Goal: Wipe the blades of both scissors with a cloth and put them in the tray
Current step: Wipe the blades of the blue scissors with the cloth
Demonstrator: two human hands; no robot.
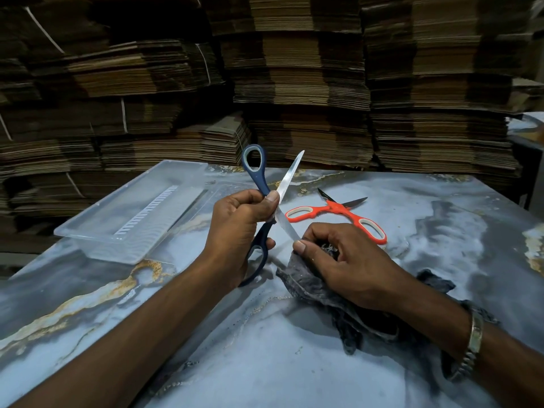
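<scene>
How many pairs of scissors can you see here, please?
2: blue scissors held open in the left hand; orange scissors lying open on the table beyond the right hand.

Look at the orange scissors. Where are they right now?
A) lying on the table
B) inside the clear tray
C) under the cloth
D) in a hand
A: the orange scissors lie open on the table, outside the clear tray, while the left hand holds the blue scissors.
</scene>
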